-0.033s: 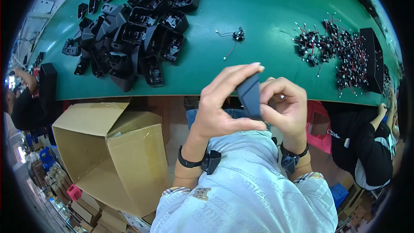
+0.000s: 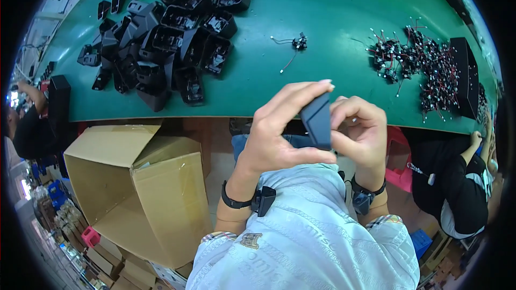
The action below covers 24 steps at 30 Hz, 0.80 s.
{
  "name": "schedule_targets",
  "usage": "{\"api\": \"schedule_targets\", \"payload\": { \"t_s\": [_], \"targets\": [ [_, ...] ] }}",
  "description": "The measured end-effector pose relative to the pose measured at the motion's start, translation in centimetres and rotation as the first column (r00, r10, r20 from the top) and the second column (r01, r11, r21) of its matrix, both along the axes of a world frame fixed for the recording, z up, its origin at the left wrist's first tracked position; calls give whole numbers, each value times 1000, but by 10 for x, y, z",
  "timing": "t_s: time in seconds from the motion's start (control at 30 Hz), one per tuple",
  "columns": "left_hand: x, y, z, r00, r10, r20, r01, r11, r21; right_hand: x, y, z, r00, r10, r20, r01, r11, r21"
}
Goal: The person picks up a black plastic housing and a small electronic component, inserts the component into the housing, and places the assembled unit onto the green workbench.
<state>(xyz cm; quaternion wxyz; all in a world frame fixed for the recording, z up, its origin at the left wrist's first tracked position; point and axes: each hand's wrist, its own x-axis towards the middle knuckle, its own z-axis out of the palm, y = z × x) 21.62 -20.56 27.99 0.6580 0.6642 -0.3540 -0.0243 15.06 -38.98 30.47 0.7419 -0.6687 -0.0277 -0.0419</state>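
My left hand (image 2: pixel 274 129) grips a black plastic housing (image 2: pixel 317 122) above the table's near edge, with its fingers over the far end and the thumb along the near end. The housing is turned on its side, so its inside is hidden from me. At its right side, my right hand (image 2: pixel 363 131) has its fingers curled, with the thumb and fingertips at the housing's edge. What the right fingers pinch, if anything, is too small to make out. Beyond the hands, a small black part with thin wires (image 2: pixel 299 42) lies alone on the green table (image 2: pixel 317 0).
Many black housings (image 2: pixel 166 40) are heaped on the table's left. Wired parts (image 2: pixel 400 59) lie piled at the right, beside a black box (image 2: pixel 464 78). An open cardboard box (image 2: pixel 169 204) stands below the table at left. Other people sit at both sides, near a pink stool (image 2: pixel 396 156).
Both hands and the housing have shifted slightly to the right. My left hand keeps its grip on the housing, and the right fingers stay curled beside it.
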Motion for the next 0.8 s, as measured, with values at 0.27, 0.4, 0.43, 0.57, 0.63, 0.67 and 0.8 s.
{"api": "schedule_targets", "payload": {
  "t_s": [0.27,0.4,0.43,0.57,0.63,0.67,0.8],
  "targets": [
    [-4,2,25,979,188,83,-203,952,228,-23,-10,-13,997,42,67,-51,988,145],
    [-11,-9,26,969,189,161,-228,935,273,-24,-9,-29,998,63,-15,-53,929,367],
    [-11,-9,25,969,188,158,-226,935,275,-24,-8,-31,998,59,-11,-50,919,391],
    [-9,-12,24,977,184,107,-206,944,259,-25,-6,-34,992,55,-117,12,860,510],
    [-8,-15,25,972,176,155,-215,932,291,-22,-12,-37,986,90,-138,1,836,549],
    [-8,-17,23,972,177,152,-215,933,287,-20,-13,-38,980,125,-156,-9,808,590],
    [-4,-18,15,953,223,206,-269,934,236,-15,5,-30,991,14,-136,73,788,612]
  ]
}}
